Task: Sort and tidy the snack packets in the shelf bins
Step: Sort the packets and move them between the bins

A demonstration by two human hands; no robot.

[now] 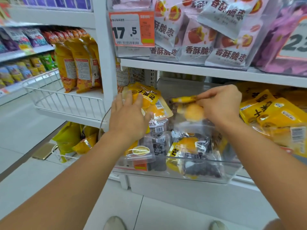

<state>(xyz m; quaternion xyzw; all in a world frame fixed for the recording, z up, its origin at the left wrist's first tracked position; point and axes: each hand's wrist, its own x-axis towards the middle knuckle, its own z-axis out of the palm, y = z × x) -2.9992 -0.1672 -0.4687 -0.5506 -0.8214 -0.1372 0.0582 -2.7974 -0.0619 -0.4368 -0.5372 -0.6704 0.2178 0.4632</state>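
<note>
A clear plastic bin [230, 173] on the lower shelf holds several yellow and dark snack packets [191, 146]. My left hand [127, 117] lies flat, fingers spread, on a yellow packet [149, 95] standing at the bin's back left. My right hand [221, 103] pinches the top edge of another yellow packet [192, 112], lifted slightly above the pile. Dark packets with barcodes [158, 130] lie between my two hands.
To the right, a neighbouring bin is filled with yellow packets [274, 113]. The shelf above carries white and pink packets [207, 39] and an orange price tag [131, 29]. A white wire basket [63, 100] with orange bags stands at left. Tiled floor lies below.
</note>
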